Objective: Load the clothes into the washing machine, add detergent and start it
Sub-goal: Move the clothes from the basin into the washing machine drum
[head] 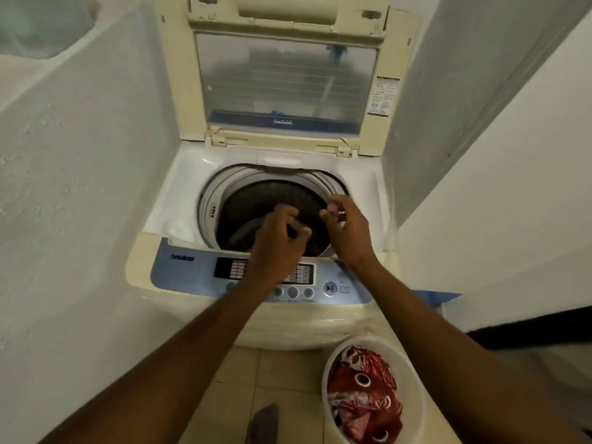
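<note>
A cream top-loading washing machine (198,315) stands in front of me with its lid (285,81) raised. Dark clothing (243,235) lies low in the drum (256,197). Both my hands hover over the drum's front edge. My left hand (278,241) has its fingers curled, and the dark drum behind them hides whether they hold cloth. My right hand (347,229) is beside it with bent, loosely spread fingers and nothing visible in them. A white basket (323,379) on the floor at the lower right holds red patterned cloth (365,386).
The blue control panel (189,267) with its start/pause button (330,288) runs under my forearms. White walls close in on both sides of the machine. A dark object (264,421) lies on the tiled floor near the basket.
</note>
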